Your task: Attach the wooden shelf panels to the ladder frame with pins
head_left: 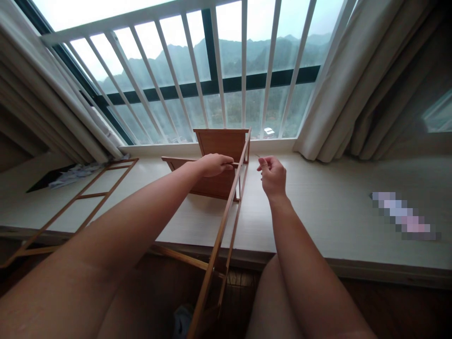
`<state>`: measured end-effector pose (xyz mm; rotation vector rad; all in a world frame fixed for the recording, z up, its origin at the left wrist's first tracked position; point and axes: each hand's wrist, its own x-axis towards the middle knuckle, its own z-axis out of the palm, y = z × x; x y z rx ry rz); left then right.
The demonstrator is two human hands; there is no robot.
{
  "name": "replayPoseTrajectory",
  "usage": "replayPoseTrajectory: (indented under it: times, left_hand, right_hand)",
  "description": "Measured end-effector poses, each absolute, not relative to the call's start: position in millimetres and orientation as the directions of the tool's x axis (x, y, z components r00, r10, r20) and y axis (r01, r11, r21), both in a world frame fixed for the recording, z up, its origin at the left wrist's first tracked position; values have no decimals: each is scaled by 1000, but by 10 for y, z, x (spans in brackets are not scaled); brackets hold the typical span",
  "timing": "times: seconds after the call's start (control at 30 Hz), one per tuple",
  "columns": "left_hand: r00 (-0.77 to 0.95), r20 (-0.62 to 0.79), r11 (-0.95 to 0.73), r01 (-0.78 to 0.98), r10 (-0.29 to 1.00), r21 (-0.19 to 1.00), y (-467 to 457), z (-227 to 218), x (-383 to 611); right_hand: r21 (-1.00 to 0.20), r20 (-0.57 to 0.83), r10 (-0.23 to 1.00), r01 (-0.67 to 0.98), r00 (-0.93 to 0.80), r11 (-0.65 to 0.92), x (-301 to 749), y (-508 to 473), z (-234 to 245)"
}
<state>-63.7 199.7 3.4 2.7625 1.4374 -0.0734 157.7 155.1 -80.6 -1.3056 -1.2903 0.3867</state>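
A brown wooden rack (221, 227) leans with its slim side frame running from the sill down toward my legs. Attached at its far end are an upper wooden panel (222, 141) and a lower wooden panel (215, 184). My left hand (215, 165) is closed over the edge of the lower panel, its fingertips near the side frame. To the right of the frame, my right hand (274, 178) is raised and closed in a pinch. A tiny thin tip sticks out from its fingers, too small to name.
A second ladder-like wooden frame (92, 194) lies at the left across the white sill (318, 212). Crumpled wrapping (76, 175) sits behind it. White railing bars (243, 70) front the window, with curtains (339, 84) on both sides. A blurred-out object (402, 212) lies at right.
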Motion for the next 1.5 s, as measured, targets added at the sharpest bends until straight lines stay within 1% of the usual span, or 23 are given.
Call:
replayPoseTrajectory:
  times: [0.13, 0.23, 0.33, 0.4, 0.5, 0.63, 0.77, 0.87, 0.93, 1.03, 1.2, 1.33, 1.5]
  left_hand:
    - [574, 7, -572, 817, 819, -69, 1944, 28, -635]
    - [575, 60, -566, 815, 816, -120, 1894, 16, -631]
    - [564, 84, -550, 823, 822, -144, 1875, 0, -629]
    - [556, 95, -538, 828, 826, -159, 1877, -10, -631]
    - [559, 103, -539, 824, 822, -174, 1882, -15, -633]
    - [564, 101, -541, 820, 820, -188, 1882, -3, -629]
    - [571, 80, -552, 815, 817, -176, 1911, 10, -639]
    - [617, 37, -605, 780, 786, -159, 1937, 14, -657]
    - [622, 19, -607, 771, 783, -193, 1945, 11, -663]
    - [601, 31, -574, 775, 798, -263, 1937, 3, -652]
    - [602, 33, -568, 769, 798, -294, 1888, 3, -611]
    - [602, 37, -568, 770, 797, -292, 1886, 14, -606]
    - [614, -22, -602, 766, 789, -227, 1981, 20, -637]
  right_hand:
    - [-901, 387, 869, 326, 308, 286, 1543, 1583, -850]
    - [-951, 275, 923, 216, 270, 220, 1488, 1577, -863]
    - [-985, 155, 967, 107, 203, 136, 1409, 1555, -878]
    - [-994, 109, 984, 49, 144, 102, 1346, 1537, -890]
    - [-993, 116, 990, 22, 78, 115, 1262, 1510, -906]
    - [-987, 150, 986, 72, 68, 145, 1212, 1482, -917]
    - [-986, 104, 995, 133, 11, 102, 1201, 1473, -912]
    - [-992, 76, 996, 97, -35, 79, 1185, 1470, -901]
    - [-995, 73, 996, 62, -51, 77, 1172, 1469, -892]
    - [-997, 69, 996, 30, -48, 70, 1155, 1475, -886]
    - [-999, 45, 998, -2, -36, 45, 1130, 1494, -895]
    - [-999, 46, 998, -11, -36, 46, 1118, 1487, -893]
    - [-999, 40, 998, -8, -42, 40, 1115, 1479, -884]
